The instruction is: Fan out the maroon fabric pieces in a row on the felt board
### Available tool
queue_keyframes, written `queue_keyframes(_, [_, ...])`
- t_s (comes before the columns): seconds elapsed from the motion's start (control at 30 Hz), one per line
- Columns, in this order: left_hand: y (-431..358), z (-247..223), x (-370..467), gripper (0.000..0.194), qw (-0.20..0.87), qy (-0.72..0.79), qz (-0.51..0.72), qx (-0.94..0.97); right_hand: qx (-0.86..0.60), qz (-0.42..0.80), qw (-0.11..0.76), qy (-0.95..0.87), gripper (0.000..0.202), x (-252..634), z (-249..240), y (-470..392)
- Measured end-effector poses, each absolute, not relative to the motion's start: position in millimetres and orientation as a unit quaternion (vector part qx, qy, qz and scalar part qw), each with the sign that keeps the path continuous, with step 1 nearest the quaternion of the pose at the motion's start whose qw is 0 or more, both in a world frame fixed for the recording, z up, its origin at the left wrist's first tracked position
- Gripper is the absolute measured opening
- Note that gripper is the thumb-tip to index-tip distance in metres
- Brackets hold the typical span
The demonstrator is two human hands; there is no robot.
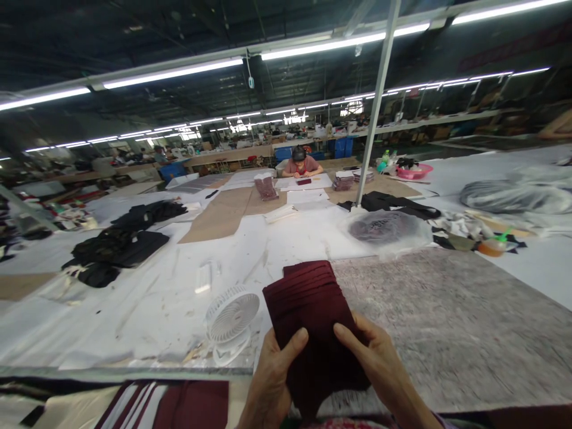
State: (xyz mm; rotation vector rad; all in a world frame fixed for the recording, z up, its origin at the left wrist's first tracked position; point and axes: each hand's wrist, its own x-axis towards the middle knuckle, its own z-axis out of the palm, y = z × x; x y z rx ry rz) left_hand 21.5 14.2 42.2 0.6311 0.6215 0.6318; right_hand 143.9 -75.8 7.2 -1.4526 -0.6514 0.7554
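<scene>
A stack of dark maroon fabric pieces (313, 310) is held up over the near edge of the table, its layers fanned at the top. My left hand (274, 372) grips its left side, thumb on the front face. On the right side my right hand (373, 351) holds the same stack, thumb also in front and fingers behind, mostly hidden. A small white fan (235, 319) stands on the table just left of the stack.
Dark clothes (120, 247) lie at left. A metal pole (378, 107) rises from the table beside a plastic-wrapped bundle (379, 229). A person (301, 164) sits at the far side between maroon stacks. A pink basin (413, 172) and orange bottle (493, 245) are at right.
</scene>
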Motion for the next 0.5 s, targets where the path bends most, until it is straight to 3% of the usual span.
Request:
queue_keyframes(0.2, [15, 42, 19, 0.052, 0.866, 0.294, 0.27, 0.301, -0.606, 0.275, 0.658, -0.353, 0.021, 150, 6, -79])
queue_keyframes(0.3, [13, 41, 17, 0.04, 0.869, 0.289, 0.234, 0.326, -0.584, 0.22, 0.687, -0.372, 0.025, 155, 2, -82])
queue_keyframes(0.5, [10, 38, 17, 0.042, 0.87, 0.283, 0.21, 0.346, -0.557, 0.269, 0.701, -0.354, 0.027, 161, 1, -85])
